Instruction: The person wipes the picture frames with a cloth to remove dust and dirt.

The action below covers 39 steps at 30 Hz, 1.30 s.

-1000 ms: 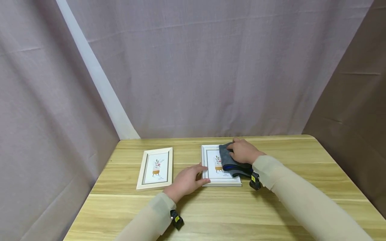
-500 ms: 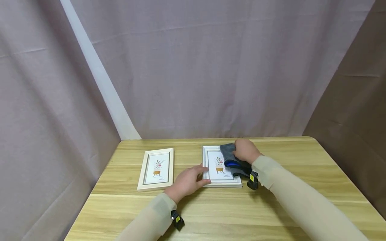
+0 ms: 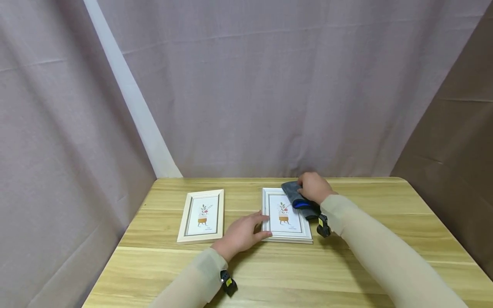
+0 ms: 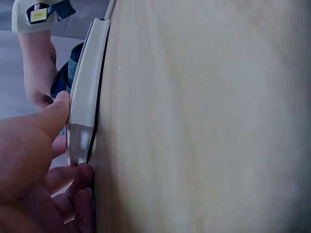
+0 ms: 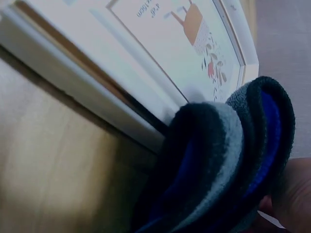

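A white picture frame (image 3: 284, 220) with a plant print lies face up on the table. My left hand (image 3: 243, 233) holds its near left corner, thumb on the near rim and fingers at the left side; in the left wrist view the thumb (image 4: 59, 109) lies against the frame's edge (image 4: 86, 92) with the other fingers curled below. My right hand (image 3: 313, 187) grips a folded grey cloth (image 3: 295, 196) with dark edging and a blue inside, over the frame's far right corner. In the right wrist view the cloth (image 5: 228, 145) laps over the rim and hides part of it.
A second, cream picture frame (image 3: 201, 216) with a similar print lies face up to the left. The wooden table (image 3: 277, 273) ends at the back against a greyish-mauve curtain (image 3: 239, 94). A brown curtain (image 3: 454, 141) hangs on the right.
My right hand has drawn the cloth back off the print toward the far right corner, uncovering more of the picture and right rim. The left hand keeps its place on the frame.
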Tool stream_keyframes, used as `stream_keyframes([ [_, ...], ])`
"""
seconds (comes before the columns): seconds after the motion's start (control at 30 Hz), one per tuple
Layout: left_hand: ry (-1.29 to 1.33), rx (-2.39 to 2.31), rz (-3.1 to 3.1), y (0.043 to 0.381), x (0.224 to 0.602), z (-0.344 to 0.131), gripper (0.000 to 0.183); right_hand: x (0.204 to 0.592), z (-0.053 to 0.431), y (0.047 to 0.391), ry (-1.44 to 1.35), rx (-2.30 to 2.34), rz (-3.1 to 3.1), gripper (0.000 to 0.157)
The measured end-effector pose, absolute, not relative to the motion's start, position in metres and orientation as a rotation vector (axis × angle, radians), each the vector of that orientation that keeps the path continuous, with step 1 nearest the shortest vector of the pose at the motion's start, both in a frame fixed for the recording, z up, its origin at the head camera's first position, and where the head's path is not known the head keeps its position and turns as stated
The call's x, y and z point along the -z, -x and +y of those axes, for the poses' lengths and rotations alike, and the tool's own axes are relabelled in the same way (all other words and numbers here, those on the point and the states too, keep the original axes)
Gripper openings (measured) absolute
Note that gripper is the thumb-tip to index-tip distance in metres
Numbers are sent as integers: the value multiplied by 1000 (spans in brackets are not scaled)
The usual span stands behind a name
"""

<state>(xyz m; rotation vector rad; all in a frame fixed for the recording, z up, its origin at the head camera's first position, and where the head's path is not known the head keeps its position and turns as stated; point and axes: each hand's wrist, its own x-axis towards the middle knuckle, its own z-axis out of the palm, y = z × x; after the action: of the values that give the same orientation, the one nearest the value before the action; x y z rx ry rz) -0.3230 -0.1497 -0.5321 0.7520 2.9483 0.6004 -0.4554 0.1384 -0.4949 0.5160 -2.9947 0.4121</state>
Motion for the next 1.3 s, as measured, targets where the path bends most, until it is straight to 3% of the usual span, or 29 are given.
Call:
stream_keyframes([
  [0.5, -795, -595, 2950, 320, 533, -139, 59, 488, 125, 458, -626, -338, -2941, 11],
  [1.3, -818, -607, 2959, 321, 532, -137, 59, 488, 56, 459, -628, -311, -2976, 14],
])
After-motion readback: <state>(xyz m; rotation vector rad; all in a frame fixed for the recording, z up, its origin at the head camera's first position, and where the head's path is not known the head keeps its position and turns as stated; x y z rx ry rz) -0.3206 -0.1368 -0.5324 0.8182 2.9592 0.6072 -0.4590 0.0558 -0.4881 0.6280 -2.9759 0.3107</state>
